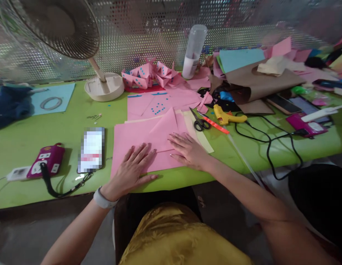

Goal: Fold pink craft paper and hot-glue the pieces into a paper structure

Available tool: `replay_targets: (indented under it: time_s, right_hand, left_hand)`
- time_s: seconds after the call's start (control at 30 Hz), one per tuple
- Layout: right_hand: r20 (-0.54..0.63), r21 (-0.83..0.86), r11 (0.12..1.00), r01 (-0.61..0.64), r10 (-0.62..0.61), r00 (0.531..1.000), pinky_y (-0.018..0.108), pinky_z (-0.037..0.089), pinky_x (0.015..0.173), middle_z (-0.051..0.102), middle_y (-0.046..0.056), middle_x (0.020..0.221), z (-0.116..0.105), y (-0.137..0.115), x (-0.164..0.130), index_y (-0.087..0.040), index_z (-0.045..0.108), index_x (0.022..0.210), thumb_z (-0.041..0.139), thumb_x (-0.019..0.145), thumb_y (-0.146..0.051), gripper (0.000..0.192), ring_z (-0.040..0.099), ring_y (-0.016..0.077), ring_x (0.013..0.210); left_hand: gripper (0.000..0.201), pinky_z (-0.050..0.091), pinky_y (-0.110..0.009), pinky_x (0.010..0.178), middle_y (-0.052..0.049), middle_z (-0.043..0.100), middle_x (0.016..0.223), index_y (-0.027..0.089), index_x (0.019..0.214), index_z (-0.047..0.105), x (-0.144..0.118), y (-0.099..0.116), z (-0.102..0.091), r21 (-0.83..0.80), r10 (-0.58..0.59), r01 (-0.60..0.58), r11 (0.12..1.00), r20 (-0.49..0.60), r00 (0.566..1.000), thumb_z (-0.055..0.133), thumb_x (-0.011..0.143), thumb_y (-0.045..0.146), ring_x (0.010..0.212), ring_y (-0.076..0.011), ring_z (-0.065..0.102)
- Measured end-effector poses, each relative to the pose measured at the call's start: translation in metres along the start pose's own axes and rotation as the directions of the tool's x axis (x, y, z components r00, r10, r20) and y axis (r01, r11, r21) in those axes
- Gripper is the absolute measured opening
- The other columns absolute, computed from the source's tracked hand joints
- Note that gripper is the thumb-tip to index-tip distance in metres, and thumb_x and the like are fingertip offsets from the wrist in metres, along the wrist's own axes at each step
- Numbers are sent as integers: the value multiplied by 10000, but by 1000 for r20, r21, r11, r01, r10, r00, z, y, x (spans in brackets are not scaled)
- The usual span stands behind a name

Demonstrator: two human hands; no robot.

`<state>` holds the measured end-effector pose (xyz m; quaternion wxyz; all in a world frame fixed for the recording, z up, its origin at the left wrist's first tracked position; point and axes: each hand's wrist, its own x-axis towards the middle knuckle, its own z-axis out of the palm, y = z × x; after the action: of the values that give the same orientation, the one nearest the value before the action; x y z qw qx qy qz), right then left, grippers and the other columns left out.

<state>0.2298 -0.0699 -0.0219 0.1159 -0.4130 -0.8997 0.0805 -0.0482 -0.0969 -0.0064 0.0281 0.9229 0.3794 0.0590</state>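
My left hand lies flat with its fingers spread, on the front part of a pink paper sheet. Flat on the right side is my right hand, its fingertips over the lower edge of a folded pink paper piece. That piece has a pointed top and rests on the sheet. Cream paper sticks out from under the pink at the right. Black scissors and an orange craft knife lie just beyond my right hand. Neither hand grips anything.
A phone and a purple power socket lie at left. Behind them stands a fan. Folded pink paper shapes and a bottle stand at the back. A yellow glue gun with a black cord lies at right.
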Motion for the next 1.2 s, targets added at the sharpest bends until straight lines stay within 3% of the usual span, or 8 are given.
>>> replay_targets:
  time_s: [0.27,0.5,0.63,0.7,0.8,1.03,1.2]
  right_hand:
    - [46,-16,997,-74,75,996,524,171,1203,279,105,1573,-7,6,-7,-168,265,1528,381,977,-492,650,223,250,1471]
    - [70,-76,992,-97,102,992,524,137,1210,252,163,1569,-20,-1,-4,-67,315,1496,360,972,-515,691,213,269,1473]
    - [57,-131,991,16,-9,998,521,80,1220,248,153,1573,-17,-31,12,-69,350,1479,365,971,-501,667,164,256,1486]
    - [104,-151,983,101,-86,991,484,104,1226,272,129,1571,-11,-44,19,-100,373,1474,353,972,-521,655,189,235,1481]
    - [114,-187,974,129,-109,987,483,141,1220,283,120,1569,-5,-52,23,-110,364,1479,296,969,-584,700,211,230,1476]
    - [78,-147,984,97,-86,993,486,126,1219,341,127,1544,-7,-38,9,-149,397,1467,320,938,-650,733,271,238,1456]
    - [3,-93,995,-35,35,999,539,132,1205,330,181,1535,-10,-19,-25,-85,352,1484,331,939,-642,779,299,277,1442]
  left_hand:
    - [791,90,-467,1213,-18,211,1607,327,1549,92,0,-1,1,-46,-1,0,999,-11,1000,434,906,636,1478,-273,171]
    - [789,120,-489,1204,-42,230,1600,307,1551,127,0,-2,2,-28,11,-11,1000,-13,1000,433,904,640,1475,-283,180]
    - [795,121,-505,1201,-65,213,1603,298,1552,123,0,-2,3,1,18,-18,1000,-10,1000,439,904,635,1473,-286,189]
    - [812,129,-510,1198,-74,195,1607,300,1554,99,0,-4,5,10,24,-24,1000,-21,999,441,901,639,1472,-288,195]
    - [820,140,-499,1199,-79,188,1609,302,1556,69,-1,-6,7,15,43,-43,999,-44,998,446,905,629,1472,-287,195]
    - [810,144,-485,1202,-74,194,1608,293,1559,77,1,-7,4,31,50,-49,998,-31,998,437,912,620,1468,-290,208]
    - [818,134,-481,1205,-76,217,1602,286,1560,79,1,-7,3,34,57,-56,998,-24,998,447,909,618,1468,-289,210]
